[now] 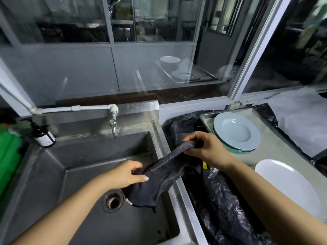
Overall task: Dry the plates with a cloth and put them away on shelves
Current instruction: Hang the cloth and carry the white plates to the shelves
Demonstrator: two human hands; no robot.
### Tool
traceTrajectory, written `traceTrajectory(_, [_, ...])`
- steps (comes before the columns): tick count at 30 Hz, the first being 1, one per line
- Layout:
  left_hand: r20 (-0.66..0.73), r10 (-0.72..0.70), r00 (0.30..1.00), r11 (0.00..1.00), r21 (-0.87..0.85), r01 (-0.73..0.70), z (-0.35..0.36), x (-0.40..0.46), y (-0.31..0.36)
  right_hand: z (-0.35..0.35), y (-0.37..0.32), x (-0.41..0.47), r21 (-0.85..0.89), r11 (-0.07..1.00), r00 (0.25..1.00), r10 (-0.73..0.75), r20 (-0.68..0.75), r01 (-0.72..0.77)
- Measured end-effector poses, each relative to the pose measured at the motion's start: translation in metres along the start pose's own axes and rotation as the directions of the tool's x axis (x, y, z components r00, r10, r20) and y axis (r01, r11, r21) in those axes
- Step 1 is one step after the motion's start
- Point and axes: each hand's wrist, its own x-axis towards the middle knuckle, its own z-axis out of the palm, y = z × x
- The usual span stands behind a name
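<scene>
A dark grey cloth (159, 175) is stretched between both hands above the right side of the steel sink (88, 156). My left hand (123, 174) grips its lower end over the basin. My right hand (207, 147) grips its upper end, twisted into a rope, over the sink's right rim. A stack of pale blue deep plates (237, 131) sits on a metal tray (276, 144) just right of my right hand. A white plate (286, 184) lies nearer me on the same tray.
A tap (114, 124) hangs over the sink's back edge, and the drain (113, 201) is near my left forearm. A brown pump bottle (43, 136) stands at the sink's back left. Black plastic sheeting (221, 206) covers the gap between sink and tray. Glass partitions rise behind.
</scene>
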Motion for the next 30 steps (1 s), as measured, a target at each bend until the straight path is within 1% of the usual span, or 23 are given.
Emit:
traceTrajectory(3, [-0.014,0.003,1.0,1.0,-0.012,-0.004,0.005,-0.002,-0.014,-0.008,0.005,0.002,-0.003,1.0,0.996,0.023,-0.084,-0.023])
traceTrajectory(5, [-0.057,0.007,0.998,0.998,-0.056,-0.01,0.008,0.0,-0.022,-0.015,0.009,0.003,-0.061,0.998,0.993,0.022,-0.115,-0.029])
traceTrajectory(8, [-0.205,0.01,0.979,0.998,-0.064,-0.024,0.005,0.005,-0.031,-0.024,0.015,0.004,-0.238,0.971,0.991,-0.011,-0.133,-0.022])
traceTrajectory(10, [-0.32,0.022,0.947,0.995,-0.083,-0.051,0.001,0.007,-0.026,-0.028,0.021,0.004,-0.297,0.955,0.989,-0.028,-0.147,-0.017])
traceTrajectory(12, [-0.418,0.034,0.908,0.996,-0.061,-0.065,-0.004,0.009,-0.018,-0.029,0.028,0.005,-0.368,0.93,0.985,-0.052,-0.167,-0.014])
traceTrajectory(13, [-0.438,0.044,0.898,0.996,-0.049,-0.073,-0.008,0.009,-0.015,-0.028,0.032,0.005,-0.41,0.912,0.98,-0.063,-0.186,-0.019])
traceTrajectory(15, [-0.399,0.078,0.914,0.994,-0.034,-0.1,-0.018,0.009,-0.011,-0.029,0.037,0.008,-0.473,0.88,0.966,-0.085,-0.245,-0.043])
traceTrajectory(17, [-0.326,0.107,0.939,0.994,-0.001,-0.114,-0.027,0.006,-0.006,-0.031,0.043,0.011,-0.457,0.885,0.946,-0.074,-0.315,-0.083])
traceTrajectory(19, [-0.295,0.134,0.946,0.991,0.01,-0.137,-0.036,0.004,-0.001,-0.032,0.048,0.013,-0.36,0.926,0.928,-0.03,-0.371,-0.113])
traceTrajectory(21, [-0.303,0.151,0.941,0.986,-0.02,-0.164,-0.043,0.004,0.004,-0.033,0.053,0.016,-0.302,0.945,0.917,-0.009,-0.399,-0.122])
traceTrajectory(23, [-0.339,0.149,0.929,0.986,-0.025,-0.167,-0.05,0.007,0.004,-0.035,0.057,0.017,-0.296,0.947,0.914,-0.007,-0.407,-0.125])
traceTrajectory(26, [-0.407,0.134,0.904,0.991,0.047,-0.125,-0.061,0.01,0.004,-0.038,0.059,0.017,-0.303,0.943,0.915,0.001,-0.404,-0.135])
traceTrajectory(28, [-0.402,0.122,0.907,0.992,0.083,-0.096,-0.067,0.009,0.005,-0.038,0.061,0.019,-0.285,0.947,0.911,0.019,-0.413,-0.149])
traceTrajectory(30, [-0.389,0.117,0.914,0.992,0.085,-0.091,-0.072,0.008,0.008,-0.038,0.061,0.019,-0.263,0.95,0.911,0.048,-0.409,-0.168])
